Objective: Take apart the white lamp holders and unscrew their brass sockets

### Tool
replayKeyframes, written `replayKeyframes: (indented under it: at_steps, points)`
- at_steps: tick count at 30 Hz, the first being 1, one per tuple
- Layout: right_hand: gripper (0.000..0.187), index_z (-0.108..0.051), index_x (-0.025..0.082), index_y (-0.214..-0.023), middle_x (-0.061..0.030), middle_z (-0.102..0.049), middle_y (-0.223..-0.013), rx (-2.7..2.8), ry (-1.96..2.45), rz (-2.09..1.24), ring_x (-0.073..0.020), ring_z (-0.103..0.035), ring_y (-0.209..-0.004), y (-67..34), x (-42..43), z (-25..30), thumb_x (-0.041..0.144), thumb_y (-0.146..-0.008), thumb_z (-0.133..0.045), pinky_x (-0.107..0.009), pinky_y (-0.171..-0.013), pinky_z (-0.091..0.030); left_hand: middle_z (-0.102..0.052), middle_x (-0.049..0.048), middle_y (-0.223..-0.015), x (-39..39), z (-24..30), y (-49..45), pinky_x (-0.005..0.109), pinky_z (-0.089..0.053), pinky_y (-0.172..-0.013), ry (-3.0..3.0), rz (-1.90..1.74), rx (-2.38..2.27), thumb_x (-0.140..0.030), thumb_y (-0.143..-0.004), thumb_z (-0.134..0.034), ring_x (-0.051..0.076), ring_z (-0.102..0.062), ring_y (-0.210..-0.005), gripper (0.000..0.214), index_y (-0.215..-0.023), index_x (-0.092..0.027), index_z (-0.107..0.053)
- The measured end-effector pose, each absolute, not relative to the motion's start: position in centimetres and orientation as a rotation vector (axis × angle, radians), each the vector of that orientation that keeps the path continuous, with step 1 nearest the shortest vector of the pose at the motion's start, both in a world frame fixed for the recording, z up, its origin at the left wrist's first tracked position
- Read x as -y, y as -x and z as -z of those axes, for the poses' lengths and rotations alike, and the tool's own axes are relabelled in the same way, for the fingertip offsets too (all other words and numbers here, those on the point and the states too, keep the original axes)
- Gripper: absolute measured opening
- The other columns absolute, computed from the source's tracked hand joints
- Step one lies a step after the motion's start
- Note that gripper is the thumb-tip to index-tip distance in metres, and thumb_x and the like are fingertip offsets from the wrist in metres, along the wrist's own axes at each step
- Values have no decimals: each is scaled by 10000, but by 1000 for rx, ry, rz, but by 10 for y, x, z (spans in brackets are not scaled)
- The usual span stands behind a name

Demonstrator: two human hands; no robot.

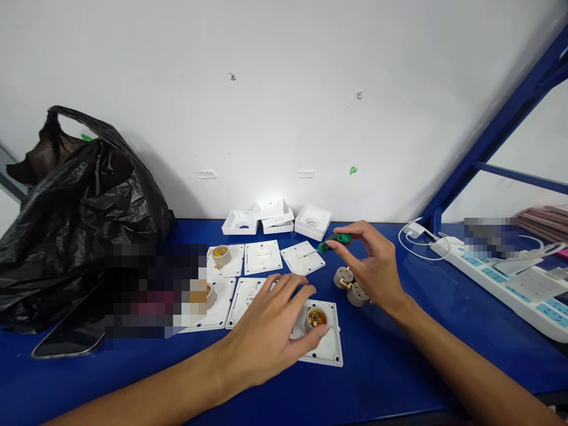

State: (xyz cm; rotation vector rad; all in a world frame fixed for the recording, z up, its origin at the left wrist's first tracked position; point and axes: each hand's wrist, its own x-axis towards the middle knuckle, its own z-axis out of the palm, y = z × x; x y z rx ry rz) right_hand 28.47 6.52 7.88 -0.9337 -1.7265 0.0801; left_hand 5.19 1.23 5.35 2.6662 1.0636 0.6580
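My right hand point(371, 260) is closed on a green-handled screwdriver point(341, 238), its thin shaft pointing left above a white plate point(306, 258). Over the front row of plates spreads my left hand point(277, 325), its fingers apart and slightly curved. Its thumb lies by a round lamp socket point(316, 318) with a brass-coloured inside, seated on a white square plate point(331, 350); whether the thumb presses on it I cannot tell. The palm hides part of this plate and of the neighbouring plate point(244, 296). Two loose sockets point(357, 294) with brass contacts lie below my right hand.
Behind the plates, several white square covers point(313, 220) lie against the wall. Another socket point(222, 255) sits on a back-row plate. At left stand a black plastic bag point(89, 201) and a phone point(71, 331). A white power strip point(501, 281) with cables runs along the right.
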Motion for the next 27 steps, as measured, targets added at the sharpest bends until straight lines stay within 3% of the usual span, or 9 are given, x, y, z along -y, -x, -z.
replayKeyframes:
  at_steps: [3, 6, 11, 18, 27]
  points:
    - [99, -699, 269, -1019, -8, -707, -888, 1741, 961, -29, -194, -636, -784, -285, -64, -82, 243, -951, -766, -384, -731, -553, -573, 185, -1513, -20, -49, -46, 639, -394, -1171, -2704, -617, -1276, -635, -1086, -461, 409, -510, -1415, 591, -1419, -165, -592]
    - [103, -687, 265, -997, -1, -690, -871, 1739, 976, -13, -182, -614, -770, -285, -63, -84, 212, -951, -763, -368, -718, -535, -612, 205, -1466, -27, -47, -43, 677, -383, -1157, -2723, -540, -1377, -649, -1082, -444, 424, -531, -1390, 629, -1414, -136, -595]
    - [115, -688, 271, -991, 11, -662, -840, 1758, 936, -52, -182, -605, -757, -285, -63, -84, 232, -941, -785, -371, -711, -528, -665, 170, -1361, -29, -49, -43, 661, -393, -1128, -2740, -537, -1352, -607, -1091, -460, 389, -599, -1282, 563, -1387, -153, -610]
    - [137, -709, 276, -995, 2, -688, -863, 1762, 914, -159, -194, -633, -772, -284, -61, -82, 261, -918, -821, -392, -728, -545, -651, 146, -1454, -31, -44, -43, 615, -416, -1118, -2811, -530, -1309, -563, -1121, -417, 383, -568, -1347, 526, -1433, -194, -626]
    - [101, -730, 283, -1041, -16, -666, -895, 1579, 836, -112, -202, -645, -821, -298, -66, -95, 255, -952, -768, -390, -754, -547, -698, 228, -1387, -30, -47, -43, 661, -418, -1115, -2913, -486, -1501, -554, -1116, -406, 427, -587, -1350, 591, -1302, -67, -686]
